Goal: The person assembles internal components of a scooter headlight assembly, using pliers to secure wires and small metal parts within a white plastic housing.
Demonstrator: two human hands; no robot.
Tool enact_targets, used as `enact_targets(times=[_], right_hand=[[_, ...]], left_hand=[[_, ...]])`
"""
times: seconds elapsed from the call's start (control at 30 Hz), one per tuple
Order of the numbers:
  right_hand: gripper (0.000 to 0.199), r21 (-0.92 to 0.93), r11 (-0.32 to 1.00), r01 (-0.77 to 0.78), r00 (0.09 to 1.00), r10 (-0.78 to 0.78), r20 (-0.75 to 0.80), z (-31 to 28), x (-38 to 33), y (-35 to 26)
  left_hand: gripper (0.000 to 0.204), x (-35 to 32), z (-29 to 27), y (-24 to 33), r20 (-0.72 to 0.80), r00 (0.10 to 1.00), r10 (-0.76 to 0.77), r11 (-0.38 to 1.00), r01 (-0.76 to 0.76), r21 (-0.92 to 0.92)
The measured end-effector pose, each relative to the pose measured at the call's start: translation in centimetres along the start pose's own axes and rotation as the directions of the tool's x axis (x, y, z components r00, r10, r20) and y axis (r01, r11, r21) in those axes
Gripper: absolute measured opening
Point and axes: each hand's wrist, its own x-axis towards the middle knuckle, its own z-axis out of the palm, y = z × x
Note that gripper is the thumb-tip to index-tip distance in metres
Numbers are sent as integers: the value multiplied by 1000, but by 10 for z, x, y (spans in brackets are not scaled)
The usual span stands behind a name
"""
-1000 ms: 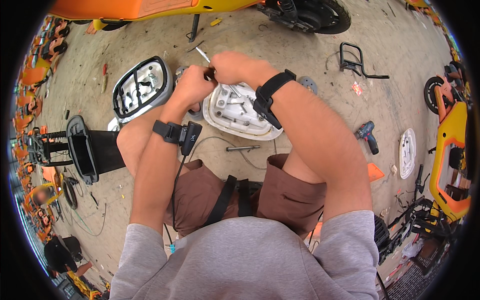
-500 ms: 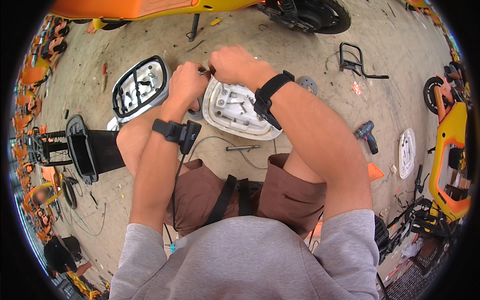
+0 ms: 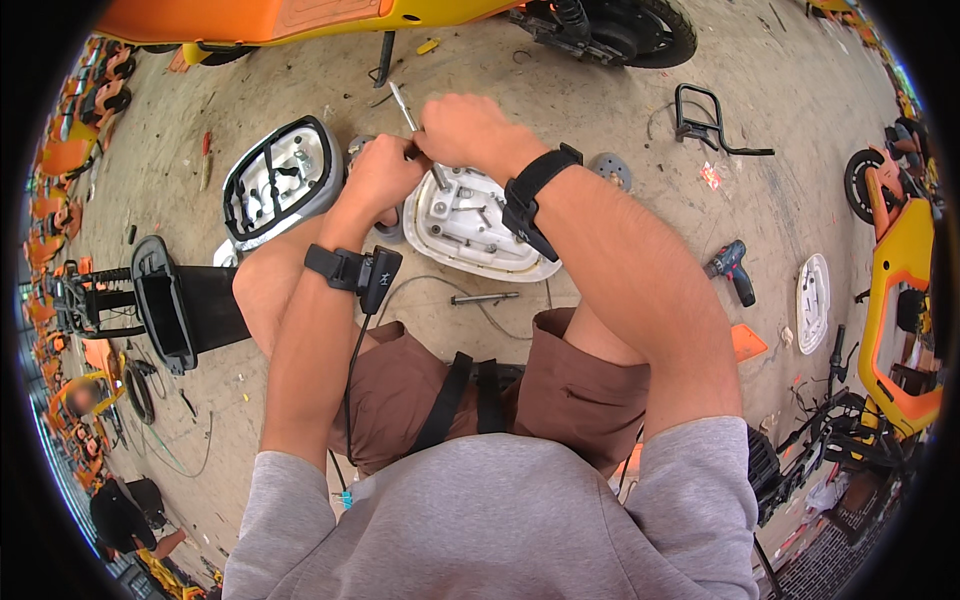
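My left hand (image 3: 384, 174) and my right hand (image 3: 466, 130) meet above the white plastic shell (image 3: 490, 262), their fingers closed together. Between them runs a thin silver metal rod (image 3: 402, 106). Its pale, wider tip sticks out beyond my fingers, and another length shows below them; its middle is hidden. Several bolts and small metal parts lie in the white shell. Left of it, a grey-white shell (image 3: 335, 170) with a black rim and bar also holds small parts.
An orange-yellow scooter (image 3: 440, 12) stands ahead. A loose metal bar (image 3: 484, 298) lies before my knees. On the right are a cordless drill (image 3: 737, 275), a black tubular frame (image 3: 715, 125) and another white shell (image 3: 814, 305). A black plastic bin (image 3: 165, 305) sits left.
The rod has swung into view, its tip now pointing away past my fingers. My left hand has shifted slightly right and down; my right hand has stayed nearly still.
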Motion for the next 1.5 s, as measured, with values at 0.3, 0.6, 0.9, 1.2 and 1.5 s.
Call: enact_targets(times=[0.3,0.6,0.9,1.2,1.5], right_hand=[[24,10,1000,29,992,-30,122,-9,-2,-2],[16,-97,990,101,995,-103,-10,2,0,3],[27,-24,999,-22,967,15,-254,-13,3,5],[27,-27,998,-52,989,47,-142,-17,-7,8],[29,-46,998,-51,994,47,-98,-19,-9,9]], left_hand=[[31,-1,-8,1,7,1000,-27,997,27,-75],[28,-1,-1,-7,-132,991,0,982,25,185],[37,0,-3,3,-94,992,-85,979,100,176],[37,-1,-3,-1,-55,999,-2,993,8,115],[37,-6,-7,13,49,997,-56,996,53,77]])
